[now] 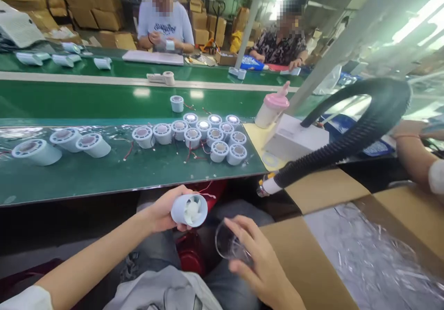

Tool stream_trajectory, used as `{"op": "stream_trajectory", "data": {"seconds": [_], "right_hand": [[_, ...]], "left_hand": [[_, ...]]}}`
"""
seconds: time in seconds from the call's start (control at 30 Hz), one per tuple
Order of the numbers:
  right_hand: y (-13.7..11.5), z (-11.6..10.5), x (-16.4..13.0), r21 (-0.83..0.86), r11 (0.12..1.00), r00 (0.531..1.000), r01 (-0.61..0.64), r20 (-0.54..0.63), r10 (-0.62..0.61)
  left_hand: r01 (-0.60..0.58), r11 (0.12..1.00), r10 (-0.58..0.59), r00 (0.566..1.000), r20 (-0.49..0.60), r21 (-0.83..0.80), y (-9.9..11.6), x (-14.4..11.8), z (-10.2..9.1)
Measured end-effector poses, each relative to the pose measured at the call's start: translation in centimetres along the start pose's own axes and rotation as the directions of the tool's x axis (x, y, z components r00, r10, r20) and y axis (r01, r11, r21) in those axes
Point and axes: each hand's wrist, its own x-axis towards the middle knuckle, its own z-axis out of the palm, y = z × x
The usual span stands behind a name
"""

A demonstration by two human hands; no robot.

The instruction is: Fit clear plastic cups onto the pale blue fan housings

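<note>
My left hand [163,210] is wrapped round a pale blue fan housing [177,210]. White fan blades show in its open end, which faces up and to the right, and thin wires stick out behind it. In my right hand [256,254] is a clear plastic ring or cup [224,240], gripped between thumb and fingers. A gap separates the two held parts. Beyond my hands, on the green bench, stands a cluster of similar round pale blue housings [193,136], several trailing red and dark wires.
At my right, an open cardboard box [322,180] holds many clear plastic pieces [374,254]. A black flexible hose [333,139] arches over the bench beside a white box [294,136] and a pink-lidded cup [274,106]. Two people sit across the green conveyor [86,97]; another person's arm [412,153] shows at right.
</note>
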Motion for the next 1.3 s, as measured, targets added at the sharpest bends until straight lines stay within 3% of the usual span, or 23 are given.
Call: {"op": "stream_trajectory", "data": {"seconds": [0.07,0.17,0.3,0.37,0.53,0.73,0.8,0.87,0.9,0.97,1.03,1.13,1.2,1.3], "right_hand": [[-1.0,0.7,1.4,-0.146,0.989,1.0,0.02,0.001,-0.02],[-1.3,0.7,2.2,-0.271,0.959,0.997,-0.082,-0.012,0.081],[-0.7,0.4,2.2,-0.281,0.938,0.971,-0.203,0.068,0.231],[-0.5,0.3,2.2,-0.163,0.954,0.96,-0.25,0.09,0.267],[-0.8,-0.5,2.3,0.234,0.896,0.926,-0.377,0.058,0.374],[-1.0,-1.1,2.2,0.482,0.744,0.856,-0.462,0.023,0.517],[-0.6,-1.1,2.2,0.572,0.667,0.819,-0.477,0.015,0.573],[-0.2,-1.1,2.1,0.658,0.607,0.811,-0.447,0.012,0.585],[-0.1,-1.1,2.0,0.684,0.6,0.832,-0.414,0.017,0.555],[0.2,-1.2,1.8,0.647,0.676,0.899,-0.353,0.036,0.435],[0.3,-1.3,1.5,0.48,0.83,0.951,-0.286,0.037,0.306],[0.3,-1.3,0.8,0.239,0.954,0.981,-0.183,-0.016,0.192],[0.1,-1.3,0.5,0.226,0.962,0.985,-0.154,-0.036,0.166],[-0.1,-1.4,0.4,0.308,0.928,0.974,-0.211,-0.009,0.225]], "left_hand": [[0.063,0.992,-0.076,0.989,0.125,0.107,-1.2,0.6,1.1],[-0.14,0.896,0.051,0.975,0.216,0.42,-1.2,1.0,2.1],[-0.437,0.49,0.298,0.897,0.327,0.754,-0.4,0.8,3.1],[-0.475,0.381,0.373,0.864,0.338,0.793,-0.4,0.7,3.6],[-0.502,0.388,0.541,0.803,0.25,0.773,-1.5,1.6,3.6],[-0.578,0.3,0.527,0.763,0.374,0.758,-2.5,2.2,2.5],[-0.589,0.332,0.475,0.779,0.409,0.736,-2.6,2.0,2.6],[-0.571,0.461,0.423,0.814,0.398,0.679,-2.7,1.8,2.8],[-0.544,0.547,0.397,0.838,0.375,0.636,-2.8,1.8,2.9],[-0.463,0.706,0.343,0.886,0.312,0.536,-2.9,1.6,3.2],[-0.402,0.805,0.309,0.912,0.271,0.437,-3.1,1.5,3.3],[-0.382,0.857,0.297,0.914,0.276,0.345,-3.1,1.3,3.4],[-0.392,0.847,0.299,0.91,0.289,0.36,-3.0,1.1,3.4],[-0.412,0.806,0.304,0.904,0.3,0.425,-2.7,0.6,3.4]]}}
